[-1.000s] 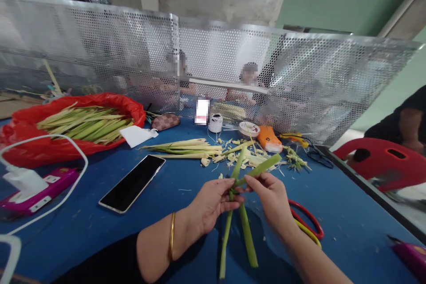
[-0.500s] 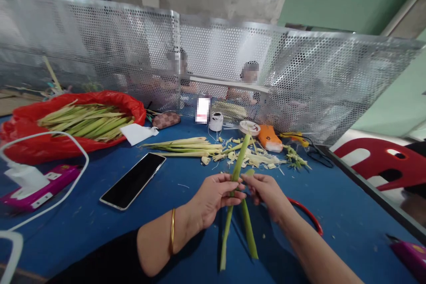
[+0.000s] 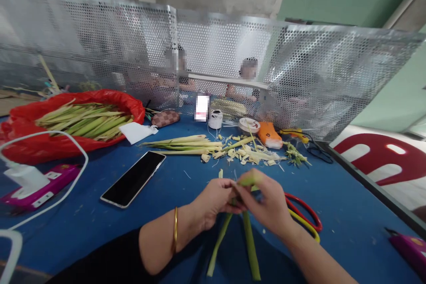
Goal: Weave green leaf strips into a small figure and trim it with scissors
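Between my two hands are green leaf strips point(image 3: 251, 246), two of their ends hanging down over the blue table. My left hand point(image 3: 218, 199), below a gold bangle point(image 3: 175, 230), is closed round the strips at the point where they cross. Bent over the same spot, my right hand point(image 3: 264, 199) pinches a strip that folds over its fingers, slightly blurred. The fingertips hide the crossing itself. Beyond my hands lie a bundle of pale green leaf strips point(image 3: 186, 144) and trimmed scraps point(image 3: 246, 153). Red-handled and yellow-handled tools point(image 3: 308, 215) rest partly behind my right forearm.
On the left are a red bag point(image 3: 100, 144) of leaves, a dark phone point(image 3: 133, 179) and a purple power strip point(image 3: 49, 186) with a white cable. A thread spool point(image 3: 215, 120), tape roll point(image 3: 249, 125) and orange packet point(image 3: 269, 134) stand before a perforated metal screen point(image 3: 226, 44); people sit behind it.
My right hand has moved up and over my left, bending a strip's top end. The upright leaf tip has come down, and the lower ends have spread apart. A yellow handle now shows.
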